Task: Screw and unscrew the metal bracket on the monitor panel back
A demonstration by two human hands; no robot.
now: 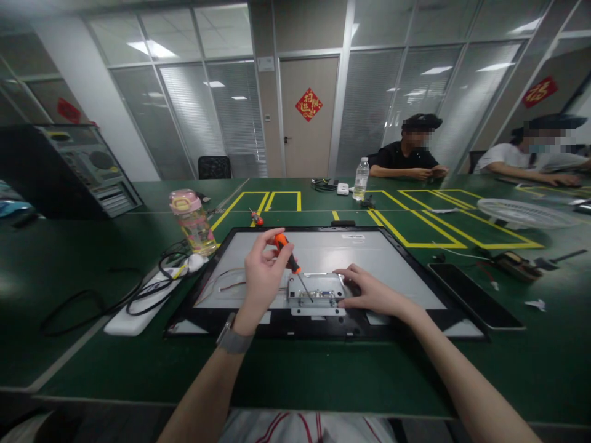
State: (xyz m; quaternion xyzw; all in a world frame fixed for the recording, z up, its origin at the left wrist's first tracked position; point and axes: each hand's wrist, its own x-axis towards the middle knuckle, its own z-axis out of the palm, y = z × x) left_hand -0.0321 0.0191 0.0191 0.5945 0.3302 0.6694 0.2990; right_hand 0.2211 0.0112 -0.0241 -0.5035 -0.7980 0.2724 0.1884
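My left hand (268, 267) is closed around the handle of an orange and black screwdriver (289, 254). The screwdriver slants down to the right, and its tip is over the port side of a metal bracket (318, 286); whether the tip sits on a screw I cannot make out. My right hand (364, 289) rests at the right end of the bracket, with thumb and fingers spread around its edge. The bracket lies on a flat display panel (397, 264) with a black frame, placed on the green table. Thin wires (233, 285) run from the bracket's left side.
To the left stand a power strip (138, 307) with black cables, a pink-lidded bottle (191, 221) and a computer case (92, 166). Behind the panel lies a small red screwdriver (257, 218). A black slab-like device (475, 295) is at right. Two people sit across the table.
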